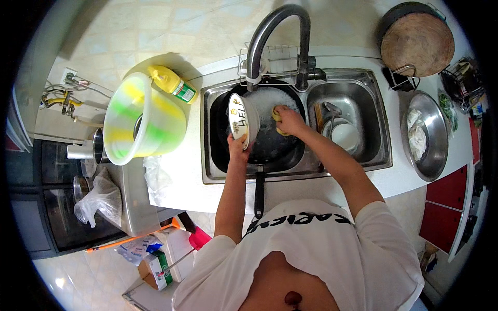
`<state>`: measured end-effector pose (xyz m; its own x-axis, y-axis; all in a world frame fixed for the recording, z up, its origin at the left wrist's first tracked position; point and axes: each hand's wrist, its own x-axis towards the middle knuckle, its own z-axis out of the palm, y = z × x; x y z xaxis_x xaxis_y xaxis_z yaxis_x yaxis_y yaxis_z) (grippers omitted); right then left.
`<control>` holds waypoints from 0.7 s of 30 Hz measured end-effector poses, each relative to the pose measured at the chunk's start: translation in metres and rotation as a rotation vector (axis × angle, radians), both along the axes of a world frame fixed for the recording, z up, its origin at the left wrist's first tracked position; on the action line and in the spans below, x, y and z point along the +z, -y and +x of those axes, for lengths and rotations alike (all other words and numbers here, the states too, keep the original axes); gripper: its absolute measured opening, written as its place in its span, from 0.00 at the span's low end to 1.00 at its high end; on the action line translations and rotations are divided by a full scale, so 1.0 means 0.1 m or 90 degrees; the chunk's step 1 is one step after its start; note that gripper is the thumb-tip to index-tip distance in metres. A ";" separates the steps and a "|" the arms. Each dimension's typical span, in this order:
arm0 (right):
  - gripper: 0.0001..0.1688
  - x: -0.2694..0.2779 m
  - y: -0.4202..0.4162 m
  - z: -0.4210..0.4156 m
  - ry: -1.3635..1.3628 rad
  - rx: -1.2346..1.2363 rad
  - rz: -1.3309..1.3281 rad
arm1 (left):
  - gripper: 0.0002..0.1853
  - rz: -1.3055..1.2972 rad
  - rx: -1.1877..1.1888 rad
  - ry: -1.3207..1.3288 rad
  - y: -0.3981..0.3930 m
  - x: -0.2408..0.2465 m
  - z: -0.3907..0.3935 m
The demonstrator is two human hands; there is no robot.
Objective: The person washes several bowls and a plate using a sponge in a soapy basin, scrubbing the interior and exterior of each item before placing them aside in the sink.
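Note:
My left hand [239,147] grips the lower rim of a white bowl [242,120] that bears a printed pattern and lettering. The bowl is tipped on its side above a black frying pan [268,149] with soapy water in it. The pan sits in the left basin, and its black handle [259,194] reaches over the counter's front edge. To the right of the bowl, apart from it, my right hand [288,121] holds a yellow sponge [276,116] over the pan. A white bowl [345,137], chopsticks [319,116] and a metal spoon [333,109] lie in the right basin [367,112].
A curved faucet [268,23] arches over the sink, before a wire rack [282,58]. Leftward stand a striped plastic bucket [167,116] and a yellow detergent bottle [171,83]. At right are a steel basin [432,155] with white cloth and a round wooden board [418,44].

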<state>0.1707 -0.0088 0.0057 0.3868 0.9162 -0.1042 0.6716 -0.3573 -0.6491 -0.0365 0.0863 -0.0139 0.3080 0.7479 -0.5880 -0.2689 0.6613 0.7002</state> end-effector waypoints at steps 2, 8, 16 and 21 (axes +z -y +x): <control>0.30 0.16 0.00 -0.17 0.154 0.033 -0.057 | 0.24 -0.065 0.003 0.110 0.02 -0.18 -0.04; 0.30 -0.31 0.09 -0.26 0.239 0.205 -0.153 | 0.14 -0.285 0.099 0.288 0.14 -0.05 0.12; 0.21 0.81 0.27 -0.46 -0.173 0.192 0.339 | 0.15 -0.346 0.124 0.372 0.06 -0.29 0.21; 0.19 0.89 0.31 -0.81 0.088 0.319 0.442 | 0.15 -0.289 0.051 0.359 0.21 -0.19 0.34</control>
<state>0.0894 -0.0399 0.0950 -0.1123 0.8212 0.5595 0.7330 0.4487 -0.5113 -0.0022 0.0652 -0.0328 0.6106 0.5012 -0.6131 -0.5679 0.8168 0.1022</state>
